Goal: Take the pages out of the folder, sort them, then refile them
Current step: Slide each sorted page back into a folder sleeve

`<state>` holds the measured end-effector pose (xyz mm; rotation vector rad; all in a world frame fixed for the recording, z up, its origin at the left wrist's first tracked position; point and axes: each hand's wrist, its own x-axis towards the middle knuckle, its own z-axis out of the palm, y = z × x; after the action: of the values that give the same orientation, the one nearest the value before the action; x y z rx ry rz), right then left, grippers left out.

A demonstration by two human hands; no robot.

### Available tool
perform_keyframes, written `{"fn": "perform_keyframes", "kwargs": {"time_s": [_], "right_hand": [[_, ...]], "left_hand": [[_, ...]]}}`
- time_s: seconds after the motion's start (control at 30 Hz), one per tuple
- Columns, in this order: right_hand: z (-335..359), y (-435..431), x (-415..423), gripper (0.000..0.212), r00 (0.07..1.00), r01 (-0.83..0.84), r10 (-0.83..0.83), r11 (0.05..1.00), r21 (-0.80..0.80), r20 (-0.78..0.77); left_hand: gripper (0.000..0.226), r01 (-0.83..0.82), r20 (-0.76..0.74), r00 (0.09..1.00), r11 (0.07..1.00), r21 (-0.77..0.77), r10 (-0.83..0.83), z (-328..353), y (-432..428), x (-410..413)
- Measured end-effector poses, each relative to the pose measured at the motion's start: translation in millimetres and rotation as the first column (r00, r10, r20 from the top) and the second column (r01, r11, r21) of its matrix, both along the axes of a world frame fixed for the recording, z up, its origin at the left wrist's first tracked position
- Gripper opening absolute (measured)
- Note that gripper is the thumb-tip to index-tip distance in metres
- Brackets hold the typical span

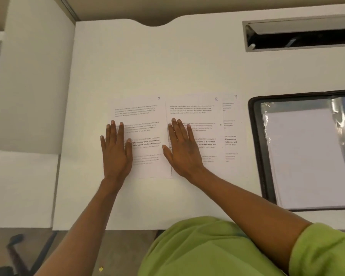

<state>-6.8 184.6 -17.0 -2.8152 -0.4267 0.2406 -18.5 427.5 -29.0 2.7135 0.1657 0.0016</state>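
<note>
Three printed pages lie side by side on the white desk (167,66). The left page (147,116) has a handwritten 7 in its corner, the middle page (199,112) an 8. The right page (232,136) lies mostly under the middle one. My left hand (117,150) lies flat, fingers apart, on the left page's left edge. My right hand (182,148) lies flat on the middle page's left part. Neither hand grips anything. A black folder (256,136) lies open at the right, with clear plastic sleeves (307,156) holding white sheets.
A cable slot (299,34) with a metal frame is cut into the desk at the back right. A white partition panel (32,86) stands at the left. A chair base (14,253) shows on the floor below the desk's front edge.
</note>
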Motion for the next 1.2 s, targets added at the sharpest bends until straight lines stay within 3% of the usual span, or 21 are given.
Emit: {"fn": "perform_keyframes", "kwargs": {"time_s": [0.13,0.33,0.5,0.57,0.67,0.77,0.9,1.2], "right_hand": [[-6,13,1,0.075,0.998,0.059,-0.062,0.995,-0.076,-0.029],[-5,22,3,0.076,0.998,0.058,-0.060,0.991,-0.118,-0.014],[5,35,2,0.064,0.997,0.065,-0.070,0.991,0.116,0.042],[14,41,1,0.059,0.995,0.085,-0.097,0.943,0.320,0.022],[34,51,1,0.064,0.971,0.221,-0.134,0.817,0.532,-0.199],[42,58,4,0.068,0.902,0.399,-0.213,0.743,0.536,-0.376],[45,54,13,0.044,0.809,0.562,-0.268,0.611,0.557,-0.523],[65,-11,11,0.037,0.755,0.635,-0.172,0.435,0.639,-0.633]], "left_hand": [[0.060,-0.041,-0.025,0.999,0.998,-0.038,0.040,-12,12,1],[0.060,-0.036,-0.019,0.999,0.999,0.032,0.037,-22,11,-3],[0.061,-0.054,-0.007,0.998,0.997,0.055,0.054,-24,10,-2],[0.061,-0.055,-0.007,0.998,0.997,0.053,0.055,-24,9,-2],[0.061,-0.046,0.002,0.999,0.997,0.056,0.046,-24,10,-2],[0.061,-0.042,0.005,0.999,0.997,0.059,0.041,-23,9,-3],[0.062,-0.037,-0.009,0.999,0.999,0.034,0.037,-21,11,-3],[0.065,-0.181,0.042,0.980,0.961,-0.210,0.194,5,-9,5]]}}
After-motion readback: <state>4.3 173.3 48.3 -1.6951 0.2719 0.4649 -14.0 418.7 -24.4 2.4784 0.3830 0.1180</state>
